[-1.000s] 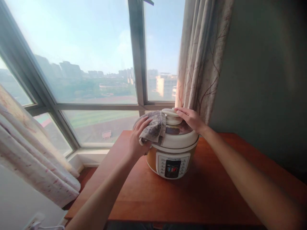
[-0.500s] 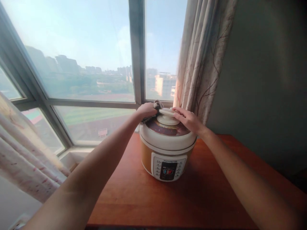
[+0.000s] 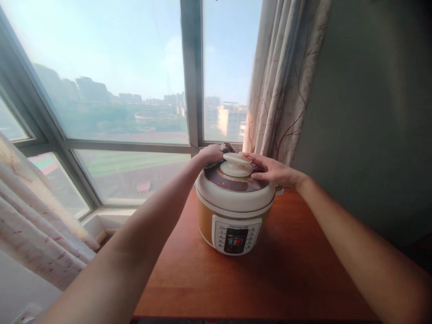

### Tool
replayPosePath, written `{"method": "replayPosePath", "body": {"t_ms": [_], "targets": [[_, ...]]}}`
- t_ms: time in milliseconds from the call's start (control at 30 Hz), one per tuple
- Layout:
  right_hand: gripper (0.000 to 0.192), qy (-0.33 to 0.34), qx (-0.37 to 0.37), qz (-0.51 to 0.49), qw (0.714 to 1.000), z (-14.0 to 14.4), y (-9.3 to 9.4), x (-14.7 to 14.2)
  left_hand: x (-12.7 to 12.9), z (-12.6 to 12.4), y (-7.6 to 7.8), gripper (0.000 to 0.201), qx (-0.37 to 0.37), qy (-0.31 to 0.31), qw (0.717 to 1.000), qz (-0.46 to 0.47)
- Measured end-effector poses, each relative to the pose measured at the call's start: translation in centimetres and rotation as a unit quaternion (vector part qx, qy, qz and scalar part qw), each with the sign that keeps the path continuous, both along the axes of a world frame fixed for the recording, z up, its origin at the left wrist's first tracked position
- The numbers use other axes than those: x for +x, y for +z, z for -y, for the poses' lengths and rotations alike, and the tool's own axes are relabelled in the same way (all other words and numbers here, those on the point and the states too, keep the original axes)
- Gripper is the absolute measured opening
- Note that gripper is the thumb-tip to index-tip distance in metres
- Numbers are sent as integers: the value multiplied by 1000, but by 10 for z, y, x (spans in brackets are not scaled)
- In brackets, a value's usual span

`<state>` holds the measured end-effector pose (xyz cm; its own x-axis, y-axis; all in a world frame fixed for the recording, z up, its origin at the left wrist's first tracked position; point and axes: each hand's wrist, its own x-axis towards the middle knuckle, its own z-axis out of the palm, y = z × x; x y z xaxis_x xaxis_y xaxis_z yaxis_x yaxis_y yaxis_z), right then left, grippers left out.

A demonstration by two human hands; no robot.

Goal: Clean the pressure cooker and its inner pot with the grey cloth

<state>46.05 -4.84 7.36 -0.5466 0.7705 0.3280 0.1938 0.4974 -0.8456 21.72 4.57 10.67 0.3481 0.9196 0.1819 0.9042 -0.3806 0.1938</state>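
An electric pressure cooker (image 3: 236, 204), cream and gold with a dark lid top, stands upright with its control panel (image 3: 237, 235) toward me. My left hand (image 3: 212, 155) is closed on a crumpled greyish-brown cloth (image 3: 228, 146) at the far left of the lid, behind the lid's cream knob (image 3: 236, 164). Part of the cloth is hidden by the knob and my hand. On the right side of the lid lies my right hand (image 3: 270, 170), its fingers stretched out and apart, the fingertips reaching to the knob's edge.
The cooker rests on a reddish-brown wooden table (image 3: 189, 279). Beyond it are window frames (image 3: 135, 146) and a sill. Patterned curtains hang at the right (image 3: 280, 90) and at the left (image 3: 37, 220). A dark wall fills the right side.
My left hand has shifted slightly right with the cloth behind the knob. My right hand has moved from the knob's top a little right and down onto the lid.
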Motion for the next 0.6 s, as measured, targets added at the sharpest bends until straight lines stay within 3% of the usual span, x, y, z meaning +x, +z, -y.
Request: {"method": "replayPosePath", "body": {"t_ms": [100,233,400,500,600], "targets": [[79,-31,1,-7,999,5,-1,-5,-10,16,-3,47,18,1,1000,20],[69,-126,31,8,992,11,0,-23,-28,39,-11,42,52,-35,991,121],[55,-278,118,93,949,12,5,-48,-52,62,-23,41,57,-83,974,205],[50,-286,159,98,940,10,4,-55,-60,61,-22,45,17,-119,960,253],[49,-291,154,56,943,11,2,-57,-58,42,-13,48,-65,-140,949,276]]}}
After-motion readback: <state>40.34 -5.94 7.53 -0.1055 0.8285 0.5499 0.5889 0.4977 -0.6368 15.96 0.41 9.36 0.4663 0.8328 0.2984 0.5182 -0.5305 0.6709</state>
